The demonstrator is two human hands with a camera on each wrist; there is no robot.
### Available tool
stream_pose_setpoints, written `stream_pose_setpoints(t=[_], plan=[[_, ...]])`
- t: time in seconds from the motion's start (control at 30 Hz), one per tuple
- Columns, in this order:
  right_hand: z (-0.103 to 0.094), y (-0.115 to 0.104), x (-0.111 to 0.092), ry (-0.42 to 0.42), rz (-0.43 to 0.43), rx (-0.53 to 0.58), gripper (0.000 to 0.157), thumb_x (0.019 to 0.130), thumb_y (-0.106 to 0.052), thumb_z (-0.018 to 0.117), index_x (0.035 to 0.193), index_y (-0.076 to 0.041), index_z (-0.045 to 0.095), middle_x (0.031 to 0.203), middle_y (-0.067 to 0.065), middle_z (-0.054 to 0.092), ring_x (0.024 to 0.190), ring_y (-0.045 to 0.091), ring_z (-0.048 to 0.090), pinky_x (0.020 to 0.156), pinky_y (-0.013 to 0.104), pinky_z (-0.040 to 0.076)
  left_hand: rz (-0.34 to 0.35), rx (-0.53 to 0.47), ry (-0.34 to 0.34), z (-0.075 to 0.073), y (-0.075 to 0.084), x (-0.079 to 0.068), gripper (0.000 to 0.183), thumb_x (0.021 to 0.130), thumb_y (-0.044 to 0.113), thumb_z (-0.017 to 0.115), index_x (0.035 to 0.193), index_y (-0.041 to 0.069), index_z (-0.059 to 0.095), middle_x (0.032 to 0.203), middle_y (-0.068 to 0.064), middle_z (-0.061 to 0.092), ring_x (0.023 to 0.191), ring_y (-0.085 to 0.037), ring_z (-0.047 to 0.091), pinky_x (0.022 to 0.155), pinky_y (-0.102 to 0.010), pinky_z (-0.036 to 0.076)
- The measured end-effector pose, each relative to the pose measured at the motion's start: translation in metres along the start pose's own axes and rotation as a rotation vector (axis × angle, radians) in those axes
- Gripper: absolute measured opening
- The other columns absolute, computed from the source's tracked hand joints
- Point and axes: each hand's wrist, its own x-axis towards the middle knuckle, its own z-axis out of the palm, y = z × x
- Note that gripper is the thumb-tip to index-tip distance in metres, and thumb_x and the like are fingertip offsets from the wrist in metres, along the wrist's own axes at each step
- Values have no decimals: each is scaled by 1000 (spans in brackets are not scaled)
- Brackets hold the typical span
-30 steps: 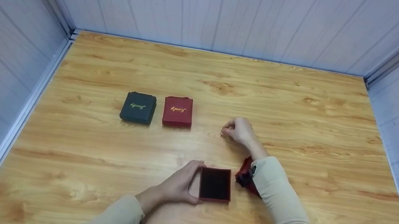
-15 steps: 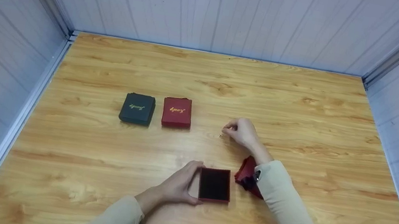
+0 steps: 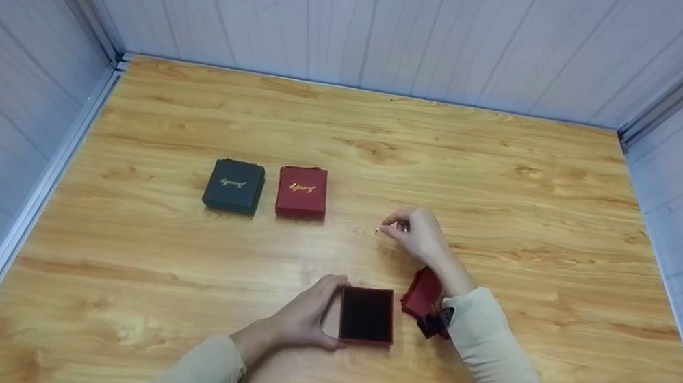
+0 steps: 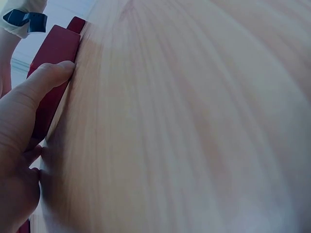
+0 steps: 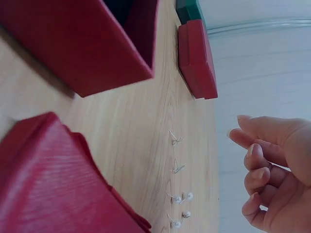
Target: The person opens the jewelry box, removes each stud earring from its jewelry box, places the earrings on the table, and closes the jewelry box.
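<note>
My left hand [image 3: 307, 314] grips an uncovered red jewelry box [image 3: 392, 338] with a black inside, thumb at its near side and fingers at the far one. In the left wrist view the thumb presses the red jewelry box [image 4: 57, 42]. My right hand [image 3: 419, 233] hovers over the table beside a tiny shiny earring [image 3: 377, 231]. In the right wrist view its thumb and index finger lie close together, with nothing visible between them, and the other fingers curl loosely. Several earrings [image 5: 176, 168] lie on the wood there, some with pearls.
A closed dark green box [image 3: 234, 186] and a closed red box [image 3: 302, 192] with gold lettering stand farther back at left. A red lid [image 3: 421, 293] lies right of the uncovered jewelry box, partly below my right wrist. Pale panels [image 3: 370, 23] wall the wooden table.
My right hand has shifted slightly right and nearer to me, and its sleeve has moved the same way, baring more of the red lid. My left hand and the jewelry box stay put.
</note>
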Motion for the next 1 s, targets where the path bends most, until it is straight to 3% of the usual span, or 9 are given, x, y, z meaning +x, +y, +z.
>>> stream_pose_setpoints(t=[0.57,0.77,1.0], plan=[[1,-5,-30,99,-88,51,16,78,-10,66,90,1,66,67,2,55,57,12,47,50,22,40,-1,-17,9,0,-1,0,92,57,39,79,125,0,31,123,-10,39,115,-18,38,99,-30,30],[3,-6,-43,160,-93,61,18,77,-8,67,92,1,65,75,6,57,62,16,51,56,32,46,-12,-34,4,0,0,0,92,56,37,80,125,0,32,124,-10,39,116,-18,37,100,-30,29],[1,-4,-57,211,-86,86,21,76,-8,69,96,-1,65,85,12,59,68,21,50,61,42,44,-6,-37,10,-1,1,0,92,55,36,80,125,0,32,123,-9,40,115,-18,38,100,-31,29]])
